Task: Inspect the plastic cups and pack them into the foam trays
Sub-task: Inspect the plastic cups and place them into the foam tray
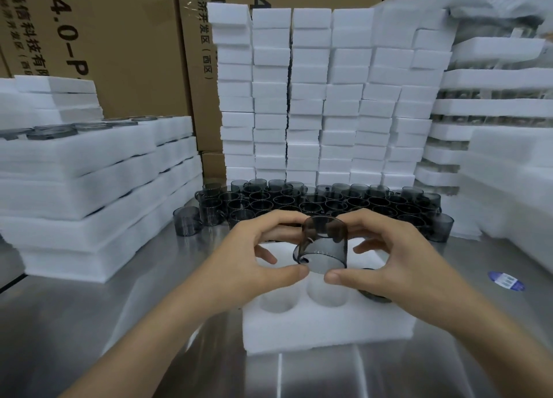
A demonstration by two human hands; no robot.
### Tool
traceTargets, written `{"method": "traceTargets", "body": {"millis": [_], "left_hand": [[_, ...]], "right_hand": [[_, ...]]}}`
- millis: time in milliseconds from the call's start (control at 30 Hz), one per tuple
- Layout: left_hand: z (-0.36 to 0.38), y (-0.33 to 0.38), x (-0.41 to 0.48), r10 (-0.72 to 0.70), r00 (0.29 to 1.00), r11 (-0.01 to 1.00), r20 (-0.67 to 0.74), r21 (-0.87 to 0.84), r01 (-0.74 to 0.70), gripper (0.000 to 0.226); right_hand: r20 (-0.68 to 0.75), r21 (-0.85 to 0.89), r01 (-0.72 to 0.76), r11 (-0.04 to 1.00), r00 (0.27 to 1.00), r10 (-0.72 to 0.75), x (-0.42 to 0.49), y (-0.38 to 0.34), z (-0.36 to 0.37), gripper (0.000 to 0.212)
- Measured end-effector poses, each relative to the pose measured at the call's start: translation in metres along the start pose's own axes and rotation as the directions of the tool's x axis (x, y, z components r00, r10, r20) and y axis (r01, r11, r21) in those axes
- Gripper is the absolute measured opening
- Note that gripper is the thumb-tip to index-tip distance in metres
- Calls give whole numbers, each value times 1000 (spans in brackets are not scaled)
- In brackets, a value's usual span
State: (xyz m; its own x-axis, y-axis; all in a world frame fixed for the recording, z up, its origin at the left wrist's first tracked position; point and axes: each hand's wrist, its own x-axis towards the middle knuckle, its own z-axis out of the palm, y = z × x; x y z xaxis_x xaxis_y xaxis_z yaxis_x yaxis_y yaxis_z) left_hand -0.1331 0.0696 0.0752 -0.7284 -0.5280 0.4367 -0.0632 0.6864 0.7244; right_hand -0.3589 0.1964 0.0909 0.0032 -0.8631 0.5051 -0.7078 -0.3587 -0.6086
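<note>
Both hands hold one cup up in the air, just above the foam tray. The cup is smoky grey and see-through, with thin lines on its wall. It is tipped a little, not straight up.

The left hand pinches it with the thumb low and the fingers curled over the top. The right hand does the same from the other side. Neither hand is spread wide.

The foam tray is white with round holes. It lies flat on the shiny metal table. One dark cup sits in a hole on the right, half hidden under the right hand. The hands and the held cup hide the back holes.

Behind the tray stands a big crowd of cups, packed close together. One lone cup stands apart on the left. Behind them rises a tall wall of white foam blocks.

On the left are stacked trays with cups in the top one. More stacks are on the right. Brown boxes stand at the back. A blue and white sticker lies on the table to the right.
</note>
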Motion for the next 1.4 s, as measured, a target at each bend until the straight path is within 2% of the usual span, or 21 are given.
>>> {"method": "traceTargets", "body": {"millis": [100,200,300,400,500,700,833,900,1000,1133,1200,1333,1400], "left_hand": [[3,3,-3,29,999,991,-33,132,-24,85],[9,5,-6,135,989,959,-66,261,-114,103],[14,4,-5,261,964,900,-47,374,-226,95],[15,1,-4,297,954,892,-41,369,-262,75],[17,2,-5,211,973,929,-94,329,-170,69],[17,0,-2,-31,973,997,-227,61,46,38],[13,-2,2,-135,956,990,-262,-78,118,51],[12,-2,2,-148,948,988,-282,-92,127,56],[15,-5,3,-170,941,985,-294,-62,159,58],[18,-10,1,-164,945,982,-283,41,183,58],[20,-11,0,-142,949,982,-281,82,171,59],[20,-12,1,-121,950,987,-289,68,147,58],[16,-15,2,-128,939,989,-321,31,145,56]], "right_hand": [[-50,4,3,1000,999,-2,-1,0,4,54],[-124,-15,21,1000,992,-22,-2,0,8,53],[-172,-13,19,1000,985,-21,-2,1,15,46],[-206,52,-23,998,978,33,-1,2,20,43],[-211,182,-59,981,973,98,1,3,18,43],[-163,168,-78,983,981,106,0,4,13,43],[-146,155,-88,984,983,111,0,6,13,32],[-153,160,-86,983,982,111,1,6,14,24],[-155,140,-89,986,982,110,2,6,18,24],[-116,79,-88,993,989,96,2,9,24,7],[-111,60,-80,995,990,87,3,11,26,8],[-222,197,-99,975,965,143,6,18,15,13],[-270,191,-135,972,945,184,7,25,4,12]]}}
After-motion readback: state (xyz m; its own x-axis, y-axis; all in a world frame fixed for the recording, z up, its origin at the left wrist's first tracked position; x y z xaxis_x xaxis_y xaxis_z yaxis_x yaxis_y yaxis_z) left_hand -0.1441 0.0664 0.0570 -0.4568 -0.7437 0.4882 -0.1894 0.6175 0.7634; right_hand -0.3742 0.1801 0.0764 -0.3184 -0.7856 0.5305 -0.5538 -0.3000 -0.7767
